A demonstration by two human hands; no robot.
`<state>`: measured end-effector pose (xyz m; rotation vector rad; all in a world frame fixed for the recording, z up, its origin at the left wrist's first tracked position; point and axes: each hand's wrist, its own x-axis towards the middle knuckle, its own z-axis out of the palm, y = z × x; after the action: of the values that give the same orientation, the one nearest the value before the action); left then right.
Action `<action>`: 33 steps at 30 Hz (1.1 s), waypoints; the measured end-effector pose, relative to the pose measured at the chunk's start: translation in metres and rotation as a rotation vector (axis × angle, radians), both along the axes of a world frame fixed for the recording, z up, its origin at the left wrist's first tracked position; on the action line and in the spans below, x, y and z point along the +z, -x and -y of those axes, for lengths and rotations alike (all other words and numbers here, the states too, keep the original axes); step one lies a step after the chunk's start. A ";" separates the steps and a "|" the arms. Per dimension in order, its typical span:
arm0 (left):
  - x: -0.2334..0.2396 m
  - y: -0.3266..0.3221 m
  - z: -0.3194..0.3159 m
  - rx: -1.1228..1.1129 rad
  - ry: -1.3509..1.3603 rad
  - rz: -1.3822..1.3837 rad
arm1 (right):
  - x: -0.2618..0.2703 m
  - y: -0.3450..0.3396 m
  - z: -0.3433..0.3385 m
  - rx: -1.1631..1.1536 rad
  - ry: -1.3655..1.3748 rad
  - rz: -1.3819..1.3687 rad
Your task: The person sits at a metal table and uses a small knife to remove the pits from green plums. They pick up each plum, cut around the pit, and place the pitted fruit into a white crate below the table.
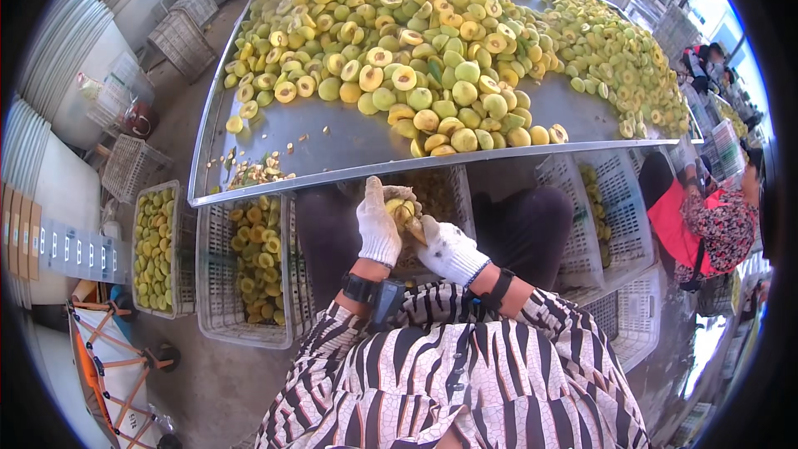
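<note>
In the head view, a yellow-green fruit half is held in my left hand, which wears a white knit glove. My right hand, gloved the same way, is closed around a small tool whose tip touches the fruit; its kind is hard to make out. Both hands are just below the near edge of a metal table. A large heap of halved and whole yellow-green fruit covers much of the table. Small pits and scraps lie at its near left corner.
Plastic crates with fruit halves stand left of my legs and farther left. A crate of scraps is under the table edge between my knees. More crates stand on the right, with a seated co-worker beyond them.
</note>
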<state>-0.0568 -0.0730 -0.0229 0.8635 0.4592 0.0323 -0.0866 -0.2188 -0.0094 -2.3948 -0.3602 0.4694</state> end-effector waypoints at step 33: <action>-0.022 -0.003 0.002 -0.289 0.232 0.005 | -0.008 -0.013 0.023 0.041 -0.484 -0.876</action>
<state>-0.0536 -0.0752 -0.0449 0.6939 0.3225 -0.2802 -0.0738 -0.2414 -0.0173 -1.5308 -0.0984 1.2190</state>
